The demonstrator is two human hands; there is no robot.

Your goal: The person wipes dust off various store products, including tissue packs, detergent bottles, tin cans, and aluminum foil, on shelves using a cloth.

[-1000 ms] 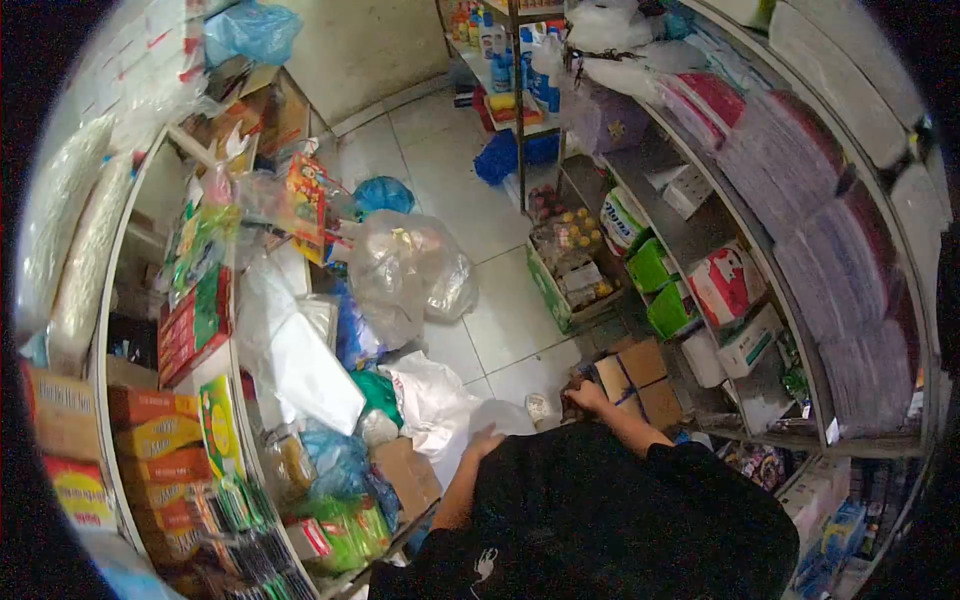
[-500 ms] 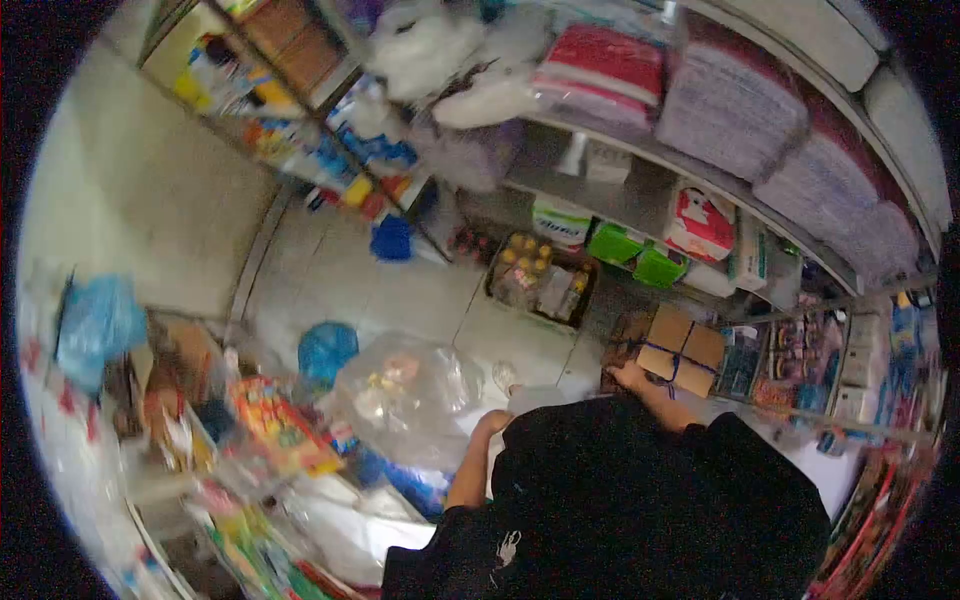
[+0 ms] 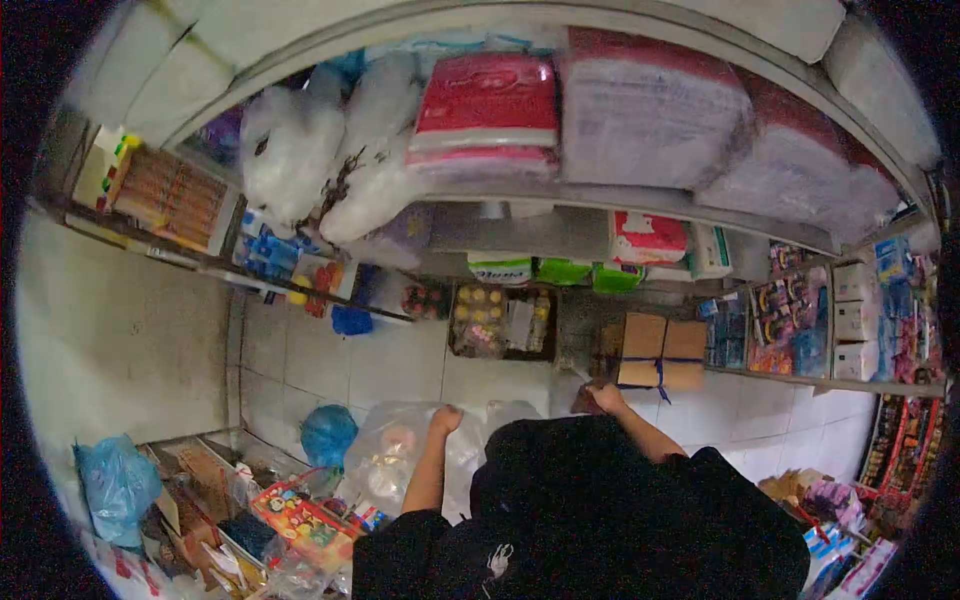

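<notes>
My left hand (image 3: pixel 447 420) is closed in front of a large clear plastic bag (image 3: pixel 385 450) that has pale round items inside. Whether the fingers grip the bag's film is hard to see. Just left of a cardboard box (image 3: pixel 661 352) tied with dark blue string, my right hand (image 3: pixel 604 398) has its fingers curled around or against something dark and brownish, too blurred to name. A crate (image 3: pixel 503 355) of yellow-capped bottles stands on the floor beyond both hands.
A shelf (image 3: pixel 620 192) overhead carries red-and-white packs (image 3: pixel 487 100) and wrapped bundles (image 3: pixel 650 120). On the left are a blue bag (image 3: pixel 118 490), a round blue bag (image 3: pixel 329 436) and open cartons. Racks of small goods (image 3: pixel 790 320) line the right side.
The view has swung upward and levelled. My left hand has shifted left, off the pale area near my body to the clear bag; my right hand stays beside the tied box.
</notes>
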